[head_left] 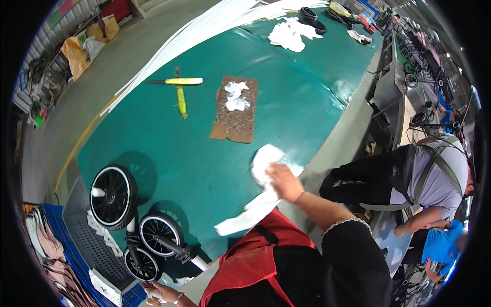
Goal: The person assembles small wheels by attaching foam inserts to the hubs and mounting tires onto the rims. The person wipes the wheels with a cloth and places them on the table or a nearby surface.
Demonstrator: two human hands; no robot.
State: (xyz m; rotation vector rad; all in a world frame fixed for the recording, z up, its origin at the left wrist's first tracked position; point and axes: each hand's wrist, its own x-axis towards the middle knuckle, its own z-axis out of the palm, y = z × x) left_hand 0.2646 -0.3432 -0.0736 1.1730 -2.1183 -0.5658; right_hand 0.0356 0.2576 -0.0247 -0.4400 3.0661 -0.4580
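My right hand point(284, 181) rests on a white cloth point(263, 161) at the near right edge of the green table point(286, 97), fingers pressed onto the cloth. A long white strip point(245, 217) trails from it toward my red apron. My left hand point(161, 294) is low at the picture's bottom edge with curled fingers; what it holds is hidden. It is right below a wheel assembly point(153, 240), which has one big black wheel point(113, 197) and two smaller ones on a white and black frame.
Two yellow-handled tools point(180, 82) lie mid-table beside a brown cardboard piece point(234, 115) with crumpled white paper on it. White cloths point(289, 33) and black tyres point(312, 20) sit at the far end. A blue crate point(76, 245) stands left. Another person point(434, 179) in grey bends at right.
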